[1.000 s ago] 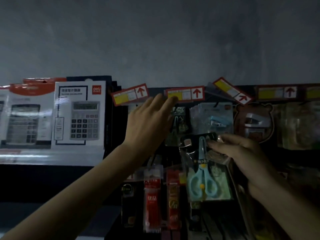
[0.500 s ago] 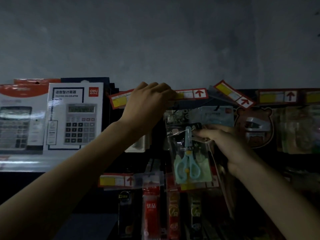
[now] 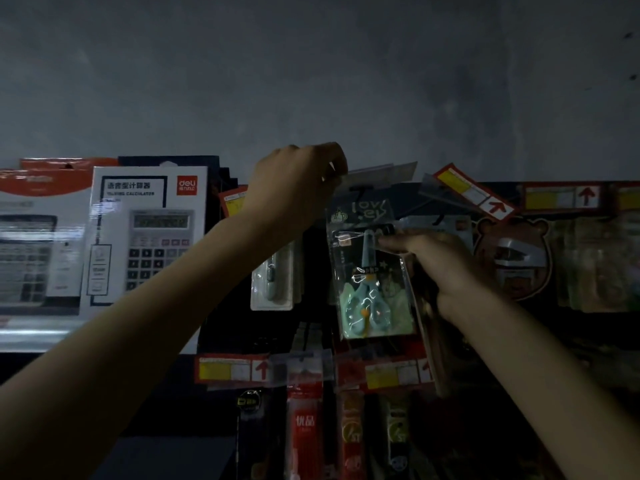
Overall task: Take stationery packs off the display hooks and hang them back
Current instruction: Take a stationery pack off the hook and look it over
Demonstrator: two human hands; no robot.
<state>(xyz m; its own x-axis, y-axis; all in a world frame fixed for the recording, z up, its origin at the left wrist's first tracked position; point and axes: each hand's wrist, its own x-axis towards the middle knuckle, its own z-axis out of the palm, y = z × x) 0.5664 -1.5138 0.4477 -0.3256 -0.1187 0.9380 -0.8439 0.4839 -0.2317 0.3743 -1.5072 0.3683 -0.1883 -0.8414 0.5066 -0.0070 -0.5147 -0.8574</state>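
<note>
Both pinch — left hand [image 3: 294, 188] the price flap [image 3: 381, 171], right hand [image 3: 440, 261] the scissors pack [image 3: 374, 289] beneath.

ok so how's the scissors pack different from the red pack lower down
The scissors pack is wide and pale green, pinched at its top by the right hand. The red pack is narrow, red and hangs untouched on the lower row. Both are clear-fronted hanging packs.
</note>
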